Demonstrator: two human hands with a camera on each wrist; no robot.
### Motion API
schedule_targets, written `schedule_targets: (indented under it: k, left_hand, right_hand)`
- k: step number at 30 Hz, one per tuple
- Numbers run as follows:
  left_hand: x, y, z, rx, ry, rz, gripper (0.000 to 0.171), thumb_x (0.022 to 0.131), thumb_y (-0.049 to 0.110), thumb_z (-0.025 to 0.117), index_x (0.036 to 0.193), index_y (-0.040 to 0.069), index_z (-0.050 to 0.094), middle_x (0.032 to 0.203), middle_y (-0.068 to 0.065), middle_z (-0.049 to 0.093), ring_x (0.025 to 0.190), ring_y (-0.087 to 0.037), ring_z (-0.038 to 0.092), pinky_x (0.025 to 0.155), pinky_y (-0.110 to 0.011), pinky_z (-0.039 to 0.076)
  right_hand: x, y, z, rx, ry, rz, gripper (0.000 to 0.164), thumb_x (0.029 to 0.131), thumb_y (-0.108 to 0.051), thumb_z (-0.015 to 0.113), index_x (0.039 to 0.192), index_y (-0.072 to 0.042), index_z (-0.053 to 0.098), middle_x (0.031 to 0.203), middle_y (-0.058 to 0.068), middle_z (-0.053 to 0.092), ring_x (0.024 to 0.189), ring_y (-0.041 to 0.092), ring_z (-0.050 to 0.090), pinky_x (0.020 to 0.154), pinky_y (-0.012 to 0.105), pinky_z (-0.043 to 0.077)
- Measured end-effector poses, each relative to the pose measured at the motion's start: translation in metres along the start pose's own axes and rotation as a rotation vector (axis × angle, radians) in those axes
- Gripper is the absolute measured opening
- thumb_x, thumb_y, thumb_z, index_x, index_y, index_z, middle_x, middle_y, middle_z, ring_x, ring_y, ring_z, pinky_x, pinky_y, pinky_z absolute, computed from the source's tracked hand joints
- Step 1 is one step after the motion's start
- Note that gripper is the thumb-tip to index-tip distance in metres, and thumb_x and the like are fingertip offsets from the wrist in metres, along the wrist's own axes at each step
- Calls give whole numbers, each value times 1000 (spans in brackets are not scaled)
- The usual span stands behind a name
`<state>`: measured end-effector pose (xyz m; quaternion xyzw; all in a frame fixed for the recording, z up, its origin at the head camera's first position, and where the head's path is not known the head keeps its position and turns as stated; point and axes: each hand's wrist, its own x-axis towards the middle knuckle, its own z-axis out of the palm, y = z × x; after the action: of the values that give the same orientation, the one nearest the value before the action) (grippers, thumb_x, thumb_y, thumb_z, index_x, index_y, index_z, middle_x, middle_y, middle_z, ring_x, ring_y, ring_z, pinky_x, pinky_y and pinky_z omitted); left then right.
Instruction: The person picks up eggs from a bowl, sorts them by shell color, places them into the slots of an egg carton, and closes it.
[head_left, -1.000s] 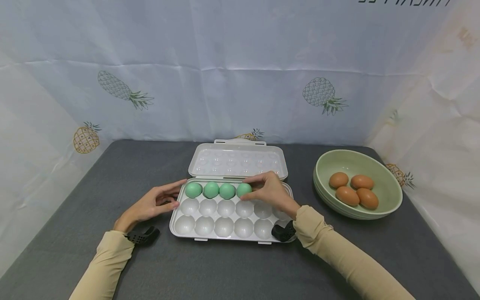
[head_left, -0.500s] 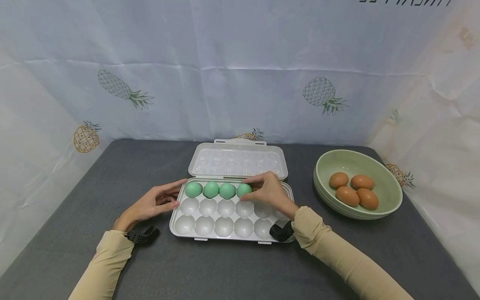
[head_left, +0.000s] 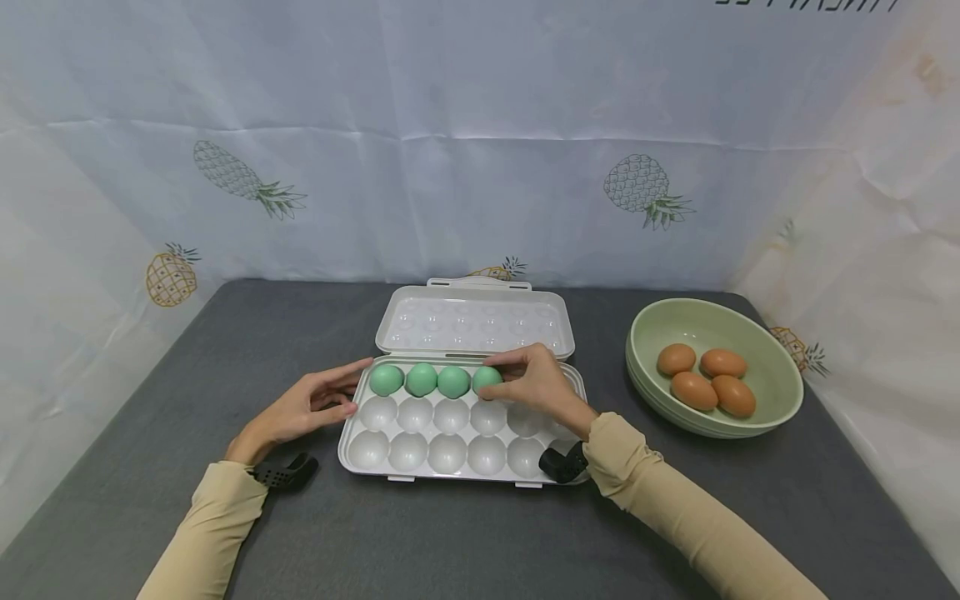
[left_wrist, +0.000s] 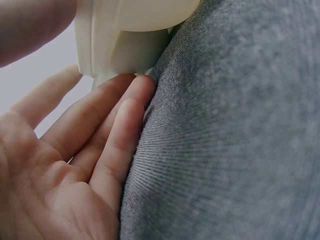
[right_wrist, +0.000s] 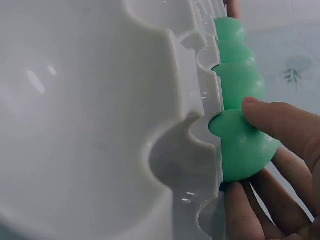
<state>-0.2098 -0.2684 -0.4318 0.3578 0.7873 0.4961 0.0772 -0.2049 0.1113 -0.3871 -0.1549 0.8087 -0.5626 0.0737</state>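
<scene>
A white plastic egg tray (head_left: pixel 450 423) lies on the grey cloth with its lid (head_left: pixel 476 321) folded back behind it. Several green eggs (head_left: pixel 422 380) fill the left part of its back row; the two rows in front hold none. My right hand (head_left: pixel 542 385) pinches the rightmost green egg (right_wrist: pixel 247 150) between thumb and fingers, and the right wrist view shows the egg low in its cup. At the tray's left end is my left hand (head_left: pixel 303 406), its fairly straight fingertips (left_wrist: pixel 145 85) touching the outer side, with the thumb near the rim.
Right of the tray stand stacked light green bowls (head_left: pixel 780 379), the top one with several brown eggs (head_left: pixel 695 391) in it. A pineapple-print curtain (head_left: pixel 480 183) hangs behind the grey-covered table (head_left: pixel 420 542).
Almost nothing differs. The right wrist has shifted very slightly left since one second ago, while the fingers stay on the same green egg. The left hand has kept its place at the tray.
</scene>
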Motion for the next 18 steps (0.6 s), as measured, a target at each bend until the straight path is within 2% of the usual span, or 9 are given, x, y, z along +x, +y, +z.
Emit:
schedule_targets:
  k: [5,12,18]
  left_hand:
    - [0,0,0,-1,3,-1,65,97,-4,63,155,-7,34,145,23,52,125,7,58,91,-16,53]
    - [0,0,0,2,0,0,65,97,-4,63,155,-8,34,144,23,53,124,8,58,90,-16,53]
    - [-1,0,0,1,5,-4,65,97,-4,63,155,-8,34,141,23,55,122,7,59,90,-17,53]
  right_hand:
    - [0,-2,0,5,9,-6,42,80,-9,86,118,3,75,116,21,75,105,30,76,88,31,61]
    - [2,-14,-7,22,32,-4,46,82,-12,85,123,3,73,127,20,71,123,32,68,101,32,56]
    - [3,-27,-18,67,43,-9,45,84,-14,84,124,1,72,133,22,68,129,37,63,103,28,54]
